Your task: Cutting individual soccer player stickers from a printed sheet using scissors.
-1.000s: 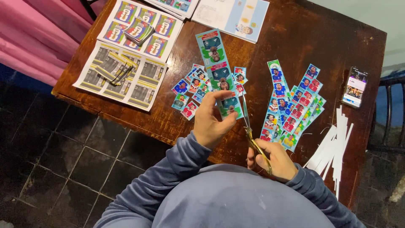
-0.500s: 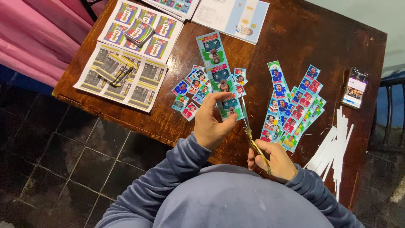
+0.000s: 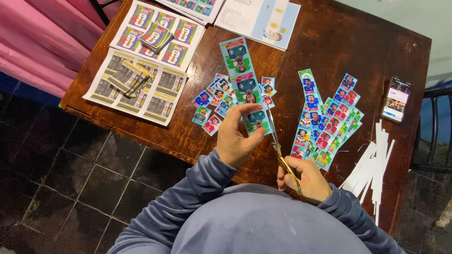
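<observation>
My left hand (image 3: 235,138) pinches the near end of a long strip of picture cards (image 3: 245,84) between thumb and fingers; the strip runs away from me over the wooden table (image 3: 325,42). My right hand (image 3: 306,178) is closed round the gold handles of the scissors (image 3: 278,141), whose blades lie along the strip's right edge, just beside my left fingertips. Loose cut cards (image 3: 212,101) lie left of the strip — a fan of uncut strips (image 3: 329,117) lies right of it, both near. White paper trimmings (image 3: 372,164) sit by the table's right edge, a phone (image 3: 396,99) beyond them. Printed sheets (image 3: 141,61) fill the far left corner. Bare wood shows beyond the strip's far end. Since the earlier frames, hands, strip and scissors have kept their places.
</observation>
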